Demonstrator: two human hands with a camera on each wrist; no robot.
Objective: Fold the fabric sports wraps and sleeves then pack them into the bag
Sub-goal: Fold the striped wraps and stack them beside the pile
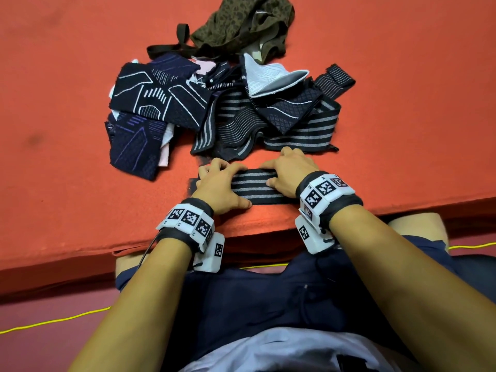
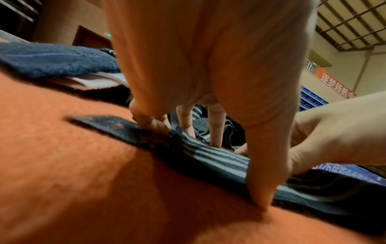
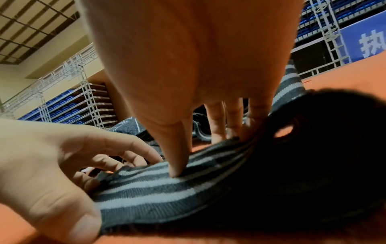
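Observation:
A black wrap with grey stripes lies flat across the orange table near its front edge. My left hand grips its left part: the thumb sits at the near edge and curled fingers at the far edge, beside the black velcro end. My right hand holds the right part. Its thumb presses on the stripes and its fingers bunch the far edge. The pile of other sleeves and wraps lies just beyond. Behind it, a camouflage bag lies slumped.
A white sleeve tops the pile on the right, and a long striped wrap trails out of it. The table's front edge runs just under my wrists. A yellow cable crosses the floor below.

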